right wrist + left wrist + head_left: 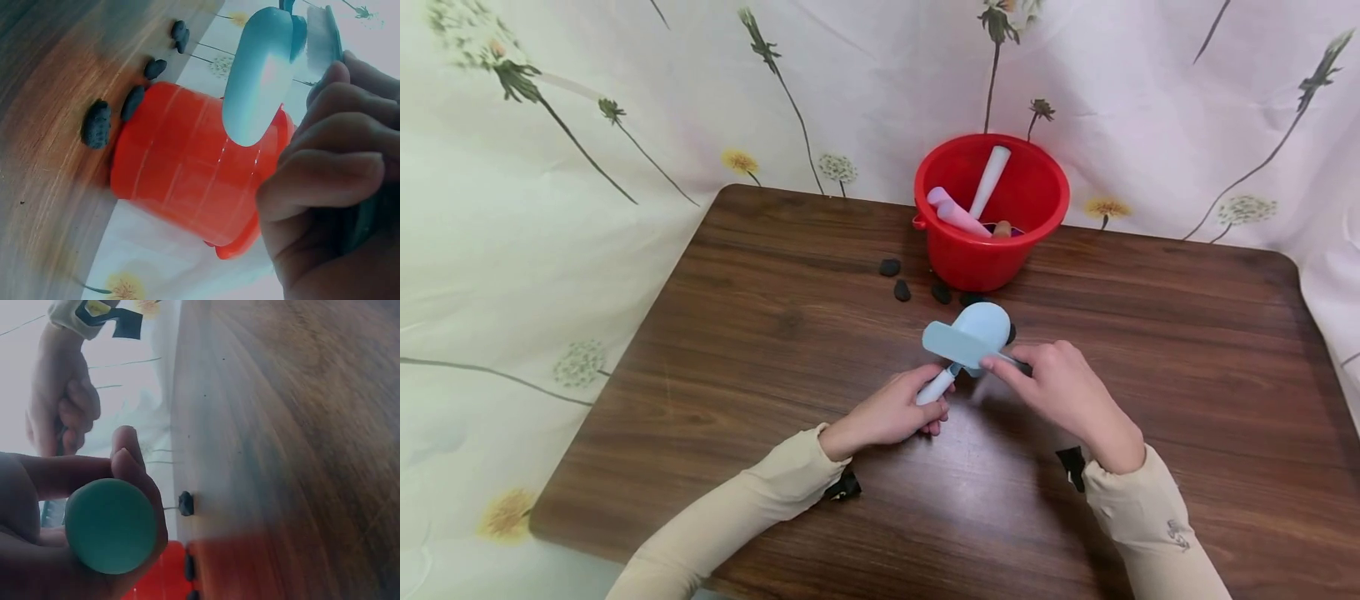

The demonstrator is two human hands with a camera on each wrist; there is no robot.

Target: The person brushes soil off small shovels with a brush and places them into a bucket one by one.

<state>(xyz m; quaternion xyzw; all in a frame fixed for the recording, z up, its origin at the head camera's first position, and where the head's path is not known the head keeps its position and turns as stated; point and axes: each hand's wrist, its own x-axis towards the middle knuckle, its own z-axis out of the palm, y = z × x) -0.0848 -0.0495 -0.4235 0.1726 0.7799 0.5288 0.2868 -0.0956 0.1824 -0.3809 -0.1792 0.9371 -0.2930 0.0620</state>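
Note:
In the head view my left hand (898,408) grips the pale handle of a light blue garden trowel (987,323), its blade pointing away toward the bucket. My right hand (1063,387) holds a light blue brush (953,343) by its handle, with the index finger along its back. The brush head crosses over the base of the trowel blade. From the right wrist view, whitish bristles (320,39) face the trowel blade (259,81). The left wrist view shows the round end of the trowel handle (111,526) within the left hand's curled fingers.
A red bucket (977,262) stands at the back of the brown wooden table (737,333), with pink, white and brown handles sticking up inside. Several black stones (890,267) lie before it, one partly behind the trowel blade. A flowered cloth (647,100) hangs behind.

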